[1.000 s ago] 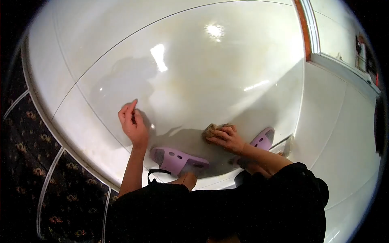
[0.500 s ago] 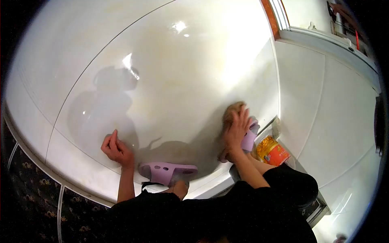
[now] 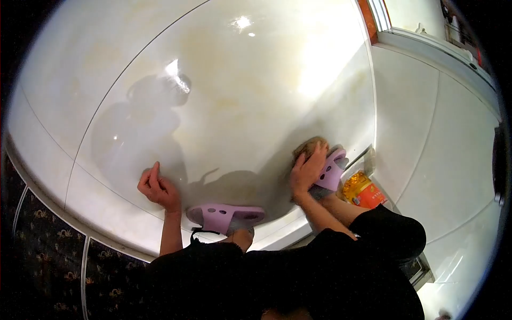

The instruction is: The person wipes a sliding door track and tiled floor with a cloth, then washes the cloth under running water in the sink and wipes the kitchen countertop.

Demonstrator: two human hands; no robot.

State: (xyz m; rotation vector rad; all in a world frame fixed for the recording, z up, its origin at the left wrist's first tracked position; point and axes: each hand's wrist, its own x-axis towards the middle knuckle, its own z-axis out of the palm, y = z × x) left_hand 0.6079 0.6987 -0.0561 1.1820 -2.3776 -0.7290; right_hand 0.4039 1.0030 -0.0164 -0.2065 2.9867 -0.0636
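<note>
My right hand (image 3: 309, 169) presses a brownish cloth (image 3: 308, 148) against the pale glossy floor (image 3: 229, 128), close beside a purple slipper (image 3: 332, 172) on my right foot. Part of the cloth is hidden under the fingers. Over to the left, my left hand (image 3: 159, 188) holds nothing; one finger is stretched out and the others are loosely bent. It hovers near the floor, up and to the left of the other purple slipper (image 3: 225, 216) on my left foot.
A container with yellow contents and an orange label (image 3: 364, 191) stands right of my right foot. White wall panels (image 3: 405, 117) rise on the right below a window-like frame (image 3: 432, 44). A raised edge (image 3: 114, 244) borders dark patterned tiles (image 3: 48, 245) at lower left.
My right hand has moved right with the cloth, from between the slippers to beside the right one. The left hand is lower and further left. The orange-labelled container has come into view.
</note>
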